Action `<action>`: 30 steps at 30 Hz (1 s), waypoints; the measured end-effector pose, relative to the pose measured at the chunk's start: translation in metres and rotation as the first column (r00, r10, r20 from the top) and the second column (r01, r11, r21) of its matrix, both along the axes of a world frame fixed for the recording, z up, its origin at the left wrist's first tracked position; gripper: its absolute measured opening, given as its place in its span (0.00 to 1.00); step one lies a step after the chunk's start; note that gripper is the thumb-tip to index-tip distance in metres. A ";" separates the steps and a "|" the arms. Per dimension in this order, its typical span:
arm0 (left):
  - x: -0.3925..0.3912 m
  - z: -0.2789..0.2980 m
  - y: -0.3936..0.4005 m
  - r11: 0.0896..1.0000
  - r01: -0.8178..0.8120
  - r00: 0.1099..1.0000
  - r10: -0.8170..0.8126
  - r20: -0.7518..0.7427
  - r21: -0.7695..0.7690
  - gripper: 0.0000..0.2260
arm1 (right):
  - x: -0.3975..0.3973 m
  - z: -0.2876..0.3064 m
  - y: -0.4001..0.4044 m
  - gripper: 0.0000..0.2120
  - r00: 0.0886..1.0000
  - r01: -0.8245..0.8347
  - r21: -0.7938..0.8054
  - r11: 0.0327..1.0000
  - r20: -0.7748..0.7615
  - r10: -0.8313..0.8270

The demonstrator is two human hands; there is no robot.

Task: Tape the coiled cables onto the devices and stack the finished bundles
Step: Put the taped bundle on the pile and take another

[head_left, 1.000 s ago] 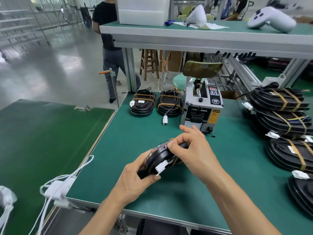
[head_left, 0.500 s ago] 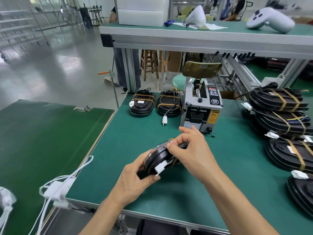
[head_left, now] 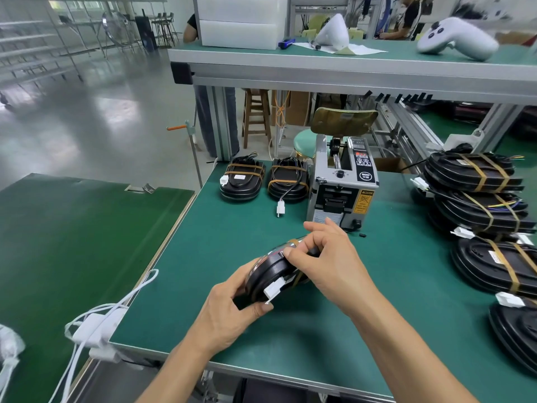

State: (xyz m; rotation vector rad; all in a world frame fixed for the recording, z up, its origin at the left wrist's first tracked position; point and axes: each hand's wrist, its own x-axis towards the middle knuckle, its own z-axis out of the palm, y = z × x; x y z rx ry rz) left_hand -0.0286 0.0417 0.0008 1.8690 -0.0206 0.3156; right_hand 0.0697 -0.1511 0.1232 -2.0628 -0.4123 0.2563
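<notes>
A black oval device point(head_left: 268, 276) with a coiled cable, a white connector point(head_left: 273, 289) and a strip of tan tape is tilted on its edge above the green mat. My left hand point(head_left: 229, 312) grips its near end from below. My right hand point(head_left: 328, 257) holds its top edge, fingers curled over the tape. Two taped bundles point(head_left: 242, 181) point(head_left: 287, 181) lie at the back of the mat. A stack of taped bundles point(head_left: 476, 193) stands at the right.
A grey tape dispenser point(head_left: 343, 187) stands just behind my hands. More black devices point(head_left: 494, 266) lie along the right edge. White cables point(head_left: 96, 330) hang off the mat's left corner. A shelf point(head_left: 348, 68) spans overhead, and a person stands behind its post.
My hands and the device have barely moved. The person in the background has stepped behind the shelf post.
</notes>
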 end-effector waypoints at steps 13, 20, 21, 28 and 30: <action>0.000 0.003 -0.002 1.000 -0.007 1.000 0.007 0.000 0.004 0.31 | 0.001 -0.016 0.005 0.08 0.994 0.094 0.099 0.991 0.042 -0.098; -0.001 0.003 -0.001 1.000 -0.004 1.000 0.004 -0.012 0.012 0.31 | -0.007 -0.019 0.012 0.16 0.985 0.114 0.052 0.992 0.128 -0.119; -0.001 0.003 -0.001 1.000 -0.006 1.000 0.007 -0.013 0.013 0.32 | -0.008 -0.018 0.013 0.19 0.984 0.110 0.020 0.994 0.135 -0.112; -0.001 0.003 0.000 1.000 -0.001 1.000 0.001 -0.026 0.002 0.32 | 0.000 -0.009 0.007 0.25 0.989 0.142 0.188 0.972 0.002 -0.145; -0.001 0.003 0.000 1.000 0.004 1.000 -0.005 -0.029 -0.012 0.32 | 0.016 -0.010 -0.002 0.15 0.954 0.281 0.363 0.888 -0.009 -0.298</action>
